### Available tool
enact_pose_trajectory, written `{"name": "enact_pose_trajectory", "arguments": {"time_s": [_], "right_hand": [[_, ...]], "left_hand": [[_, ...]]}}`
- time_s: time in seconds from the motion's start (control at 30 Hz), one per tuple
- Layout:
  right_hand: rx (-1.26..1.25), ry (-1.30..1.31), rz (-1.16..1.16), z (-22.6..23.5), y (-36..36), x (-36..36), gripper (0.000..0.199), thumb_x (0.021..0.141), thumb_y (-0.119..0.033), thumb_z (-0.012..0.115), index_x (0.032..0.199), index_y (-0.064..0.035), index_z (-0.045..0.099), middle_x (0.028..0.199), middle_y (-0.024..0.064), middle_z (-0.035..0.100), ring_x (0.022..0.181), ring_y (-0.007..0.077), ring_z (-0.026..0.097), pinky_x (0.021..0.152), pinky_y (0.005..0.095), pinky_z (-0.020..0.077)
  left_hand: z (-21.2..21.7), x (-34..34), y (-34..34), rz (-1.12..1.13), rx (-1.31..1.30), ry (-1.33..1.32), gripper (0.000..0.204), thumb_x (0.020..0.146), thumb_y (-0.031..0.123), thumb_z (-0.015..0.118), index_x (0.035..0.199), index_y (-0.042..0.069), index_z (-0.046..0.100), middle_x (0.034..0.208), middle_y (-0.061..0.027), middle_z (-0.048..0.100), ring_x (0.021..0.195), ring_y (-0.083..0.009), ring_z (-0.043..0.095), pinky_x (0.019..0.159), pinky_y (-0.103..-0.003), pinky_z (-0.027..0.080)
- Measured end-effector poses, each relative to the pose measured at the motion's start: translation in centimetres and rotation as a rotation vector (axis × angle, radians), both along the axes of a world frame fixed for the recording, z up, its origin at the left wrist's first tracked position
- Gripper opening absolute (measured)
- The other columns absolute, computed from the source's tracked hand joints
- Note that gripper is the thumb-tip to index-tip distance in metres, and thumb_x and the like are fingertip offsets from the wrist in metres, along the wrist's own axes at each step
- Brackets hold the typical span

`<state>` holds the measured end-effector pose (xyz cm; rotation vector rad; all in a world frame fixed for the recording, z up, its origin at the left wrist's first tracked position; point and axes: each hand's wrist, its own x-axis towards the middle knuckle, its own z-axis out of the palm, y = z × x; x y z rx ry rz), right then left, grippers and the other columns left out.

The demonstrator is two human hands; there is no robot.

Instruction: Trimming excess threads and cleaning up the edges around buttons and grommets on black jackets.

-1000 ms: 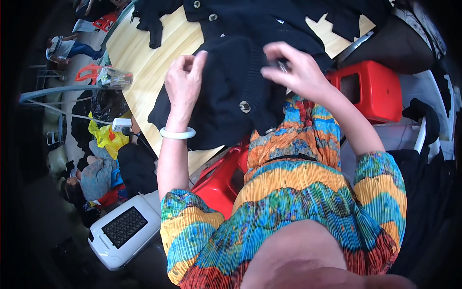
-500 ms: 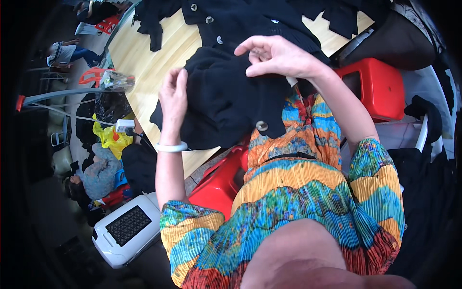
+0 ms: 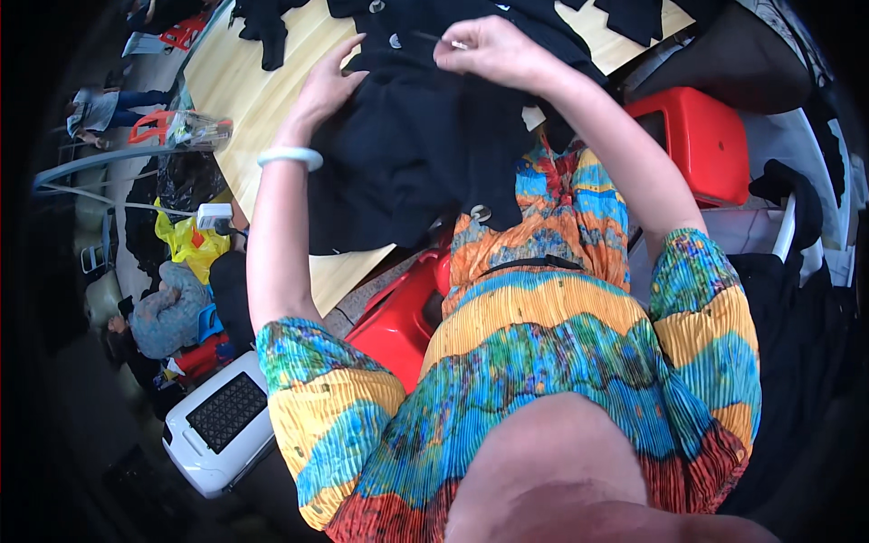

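Observation:
A black garment (image 3: 407, 154) with large round buttons (image 3: 480, 213) lies bunched over the table's near edge and partly across my lap. At its upper left side is my left hand (image 3: 328, 89), thumb and fingers apart, with nothing visible between them; whether it touches the cloth I cannot tell. Over the upper part of the garment, my right hand (image 3: 493, 52) is closed in a pinch. A thin, dark, pointed tool (image 3: 427, 36) sticks out of it to the left, with a pale bit showing at the fingers; its exact kind is too small to tell.
The wooden table (image 3: 244, 90) bears more black clothing. Red plastic stools (image 3: 701, 149) stand at the right and under the near edge. A white box with a dark mesh panel (image 3: 222, 421), a yellow bag (image 3: 186, 240) and a seated person (image 3: 167, 312) are at the left.
Both hands have moved up and away over the garment. My right hand has gone from spread fingers to a pinch, with the thin tool now visible. The whole view has shifted slightly.

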<state>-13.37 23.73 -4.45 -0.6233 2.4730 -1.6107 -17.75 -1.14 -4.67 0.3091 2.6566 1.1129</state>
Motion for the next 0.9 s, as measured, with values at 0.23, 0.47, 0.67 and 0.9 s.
{"name": "enact_pose_trajectory", "arguments": {"time_s": [0.23,0.47,0.67,0.9], "right_hand": [[0.398,0.215,-0.132,-3.5,-1.8,1.5,0.049,0.072,-0.037,0.063,0.103,0.0001,0.053,0.086,0.0165,0.061,0.083,0.0287,0.059,0.075,0.0328,0.0465],[0.125,-0.085,-0.103,-3.0,-1.9,2.4,0.071,0.071,-0.042,0.065,0.122,0.0002,0.040,0.107,0.0218,0.054,0.100,0.0279,0.054,0.085,0.0322,0.0414],[0.023,0.191,-0.174,-1.6,-2.5,3.7,0.025,0.073,-0.020,0.066,0.089,-0.0018,0.058,0.075,0.0096,0.056,0.062,0.0161,0.052,0.058,0.0275,0.0418],[-0.015,0.849,-0.286,6.6,-0.7,6.1,0.014,0.069,-0.006,0.061,0.083,-0.0062,0.060,0.082,0.0070,0.060,0.070,0.0239,0.060,0.060,0.0293,0.0489]], "left_hand": [[-4.2,-3.5,-1.8,-0.205,-0.539,0.235,0.034,0.072,0.022,0.058,0.104,0.008,0.057,0.107,-0.0214,0.051,0.102,-0.0354,0.048,0.087,-0.038,0.040],[2.5,-3.2,-5.8,0.370,-0.219,0.551,0.028,0.074,0.028,0.058,0.087,0.004,0.059,0.080,-0.0195,0.061,0.080,-0.0332,0.059,0.070,-0.037,0.045],[8.4,-1.4,-6.9,0.443,-0.101,0.760,0.027,0.074,0.025,0.059,0.088,0.002,0.061,0.076,-0.0181,0.062,0.073,-0.0304,0.061,0.067,-0.035,0.046],[17.4,4.0,-7.9,0.534,-0.531,0.886,0.039,0.080,0.030,0.044,0.090,-0.006,0.058,0.077,-0.0254,0.058,0.078,-0.0358,0.059,0.071,-0.040,0.045]]}}
